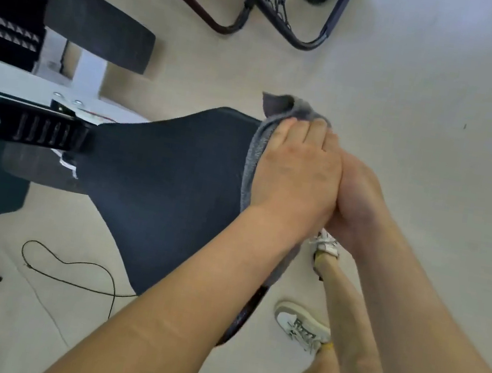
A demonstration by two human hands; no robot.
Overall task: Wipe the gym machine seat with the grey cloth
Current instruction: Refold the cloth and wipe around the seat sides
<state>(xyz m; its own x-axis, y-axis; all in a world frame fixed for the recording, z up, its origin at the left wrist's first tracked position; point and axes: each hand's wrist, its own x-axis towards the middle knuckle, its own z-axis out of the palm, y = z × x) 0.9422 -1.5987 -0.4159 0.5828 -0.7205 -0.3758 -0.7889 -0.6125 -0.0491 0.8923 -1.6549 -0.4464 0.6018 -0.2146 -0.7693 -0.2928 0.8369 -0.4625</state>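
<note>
The black padded gym machine seat fills the middle of the view. The grey cloth is draped over its right edge, with one corner sticking up at the far end. My left hand lies flat on the cloth with straight fingers and presses it onto the seat. My right hand lies close against the left one at the seat's side edge and touches the cloth there. Most of its fingers are hidden behind the left hand.
The white machine frame with a black adjuster bracket and a second black pad stands at the left. Dark tubular frames cross the floor at the top. A thin black cable loops below the seat. My shoes are beside the seat.
</note>
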